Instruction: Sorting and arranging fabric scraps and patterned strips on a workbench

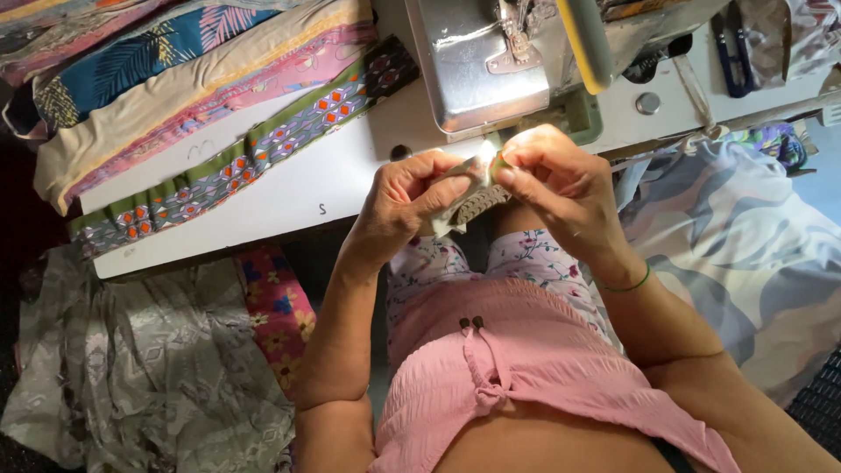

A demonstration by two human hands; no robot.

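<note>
My left hand (410, 200) and my right hand (552, 180) meet in front of the sewing machine (491, 66), both pinching a small folded piece of patterned fabric (473, 201). Its ribbed, brownish edge shows between my fingers, and sunlight glares on its top. The piece hangs above my lap, just off the front edge of the white sewing table (289, 188). A thin green band circles my right wrist.
A long patterned fabric strip (245, 153) lies across the table with stacked colourful cloths (166, 61) behind it. Dark-handled scissors (731, 52) lie at the far right. Grey printed cloth (149, 368) is piled at the left, blue-grey cloth (745, 245) at the right.
</note>
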